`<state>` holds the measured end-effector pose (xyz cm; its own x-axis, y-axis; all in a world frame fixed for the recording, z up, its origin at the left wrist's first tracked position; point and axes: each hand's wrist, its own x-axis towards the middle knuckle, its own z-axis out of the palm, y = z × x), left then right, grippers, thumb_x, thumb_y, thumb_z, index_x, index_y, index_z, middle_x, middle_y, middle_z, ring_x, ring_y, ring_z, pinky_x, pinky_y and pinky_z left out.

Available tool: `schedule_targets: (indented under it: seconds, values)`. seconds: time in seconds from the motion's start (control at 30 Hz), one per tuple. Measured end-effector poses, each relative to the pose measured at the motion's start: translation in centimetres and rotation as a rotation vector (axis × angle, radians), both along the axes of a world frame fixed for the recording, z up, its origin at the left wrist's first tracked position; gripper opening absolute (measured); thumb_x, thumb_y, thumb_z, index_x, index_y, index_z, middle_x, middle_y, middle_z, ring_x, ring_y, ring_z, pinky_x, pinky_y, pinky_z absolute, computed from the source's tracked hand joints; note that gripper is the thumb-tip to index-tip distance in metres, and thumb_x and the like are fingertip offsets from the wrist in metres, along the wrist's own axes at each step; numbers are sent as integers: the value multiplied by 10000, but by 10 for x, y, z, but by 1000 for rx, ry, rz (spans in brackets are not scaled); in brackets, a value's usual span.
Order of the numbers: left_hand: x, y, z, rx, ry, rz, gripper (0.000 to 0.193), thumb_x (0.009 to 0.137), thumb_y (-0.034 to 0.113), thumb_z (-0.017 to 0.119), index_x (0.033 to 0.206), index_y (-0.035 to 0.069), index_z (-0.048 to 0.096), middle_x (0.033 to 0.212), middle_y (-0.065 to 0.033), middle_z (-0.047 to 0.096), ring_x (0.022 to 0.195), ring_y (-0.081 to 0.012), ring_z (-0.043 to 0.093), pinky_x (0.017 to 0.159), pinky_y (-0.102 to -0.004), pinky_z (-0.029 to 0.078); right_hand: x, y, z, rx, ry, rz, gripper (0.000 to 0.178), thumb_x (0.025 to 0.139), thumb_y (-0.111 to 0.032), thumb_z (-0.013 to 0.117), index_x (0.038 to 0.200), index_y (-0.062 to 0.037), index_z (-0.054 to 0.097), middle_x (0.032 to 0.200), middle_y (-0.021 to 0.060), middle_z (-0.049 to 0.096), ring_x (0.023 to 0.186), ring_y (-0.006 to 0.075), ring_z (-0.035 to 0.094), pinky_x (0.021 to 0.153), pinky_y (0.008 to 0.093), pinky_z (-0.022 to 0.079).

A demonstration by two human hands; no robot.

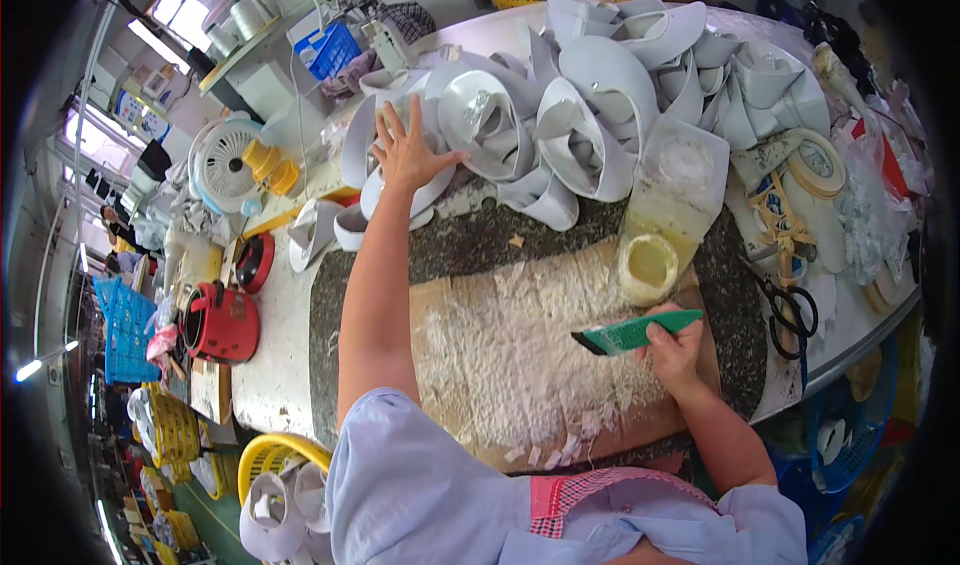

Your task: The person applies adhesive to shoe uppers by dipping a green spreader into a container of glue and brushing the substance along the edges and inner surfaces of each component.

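My left hand (pixel 405 153) is stretched out with fingers spread at the left side of a heap of white curved pieces (pixel 590 140), perhaps shoe uppers. Its palm faces down over them; whether it touches one I cannot tell. In my right hand (pixel 675 355) is a flat green brush (pixel 640 331) with a dark tip pointing left, held above a worn board (pixel 500 335) crusted with whitish residue. Just beyond the brush stands a small round pot (pixel 648 267) with yellowish glue-like stuff in it. A stained pale sheet (pixel 683 170) lies behind the pot.
Black scissors (pixel 787 310) and a tape roll (pixel 817 165) lie at the right. To the left are a red pot (pixel 220 322), a white fan (pixel 223 165) and a blue crate (pixel 125 330). A yellow basket (pixel 270 449) holding white pieces stands below the table's left edge.
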<state>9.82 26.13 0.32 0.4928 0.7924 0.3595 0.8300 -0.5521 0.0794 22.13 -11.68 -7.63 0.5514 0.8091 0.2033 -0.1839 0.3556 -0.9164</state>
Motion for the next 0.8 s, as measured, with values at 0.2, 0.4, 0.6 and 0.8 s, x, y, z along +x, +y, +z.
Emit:
schedule_targets:
  seconds: [0.2, 0.4, 0.6, 0.8]
  values:
    - [20, 16, 2, -266, 94, -43, 991, 495, 508, 703, 1317, 354, 170, 1261, -165, 377, 1117, -385, 401, 903, -604, 198, 0, 7, 1, 3, 231, -28, 101, 787, -71, 532, 791, 30, 532, 667, 89, 570, 489, 121, 518, 411, 226, 422]
    - [-25, -7, 26, -389, -66, -169, 732, 530, 332, 718, 1193, 302, 408, 962, -117, 588, 922, -272, 550, 837, -594, 291, 1, 10, 2, -13, 195, -63, 102, 787, -68, 534, 768, 32, 537, 652, 80, 560, 486, 115, 510, 415, 217, 417]
    - [-69, -50, 41, 24, 221, -6, 893, 473, 373, 762, 1261, 308, 347, 1329, -150, 248, 1200, -351, 264, 888, -573, 268, 2, 11, -3, -15, 93, -26, 103, 787, -60, 541, 735, 28, 544, 651, 67, 549, 484, 106, 504, 419, 210, 406]
    - [4, -73, 59, 30, 26, -692, 772, 555, 215, 694, 1259, 236, 379, 1357, -166, 197, 1236, -402, 151, 982, -501, 198, -2, 3, 3, 2, 20, -44, 90, 782, -59, 566, 761, 28, 569, 656, 40, 553, 507, 73, 512, 433, 199, 410]
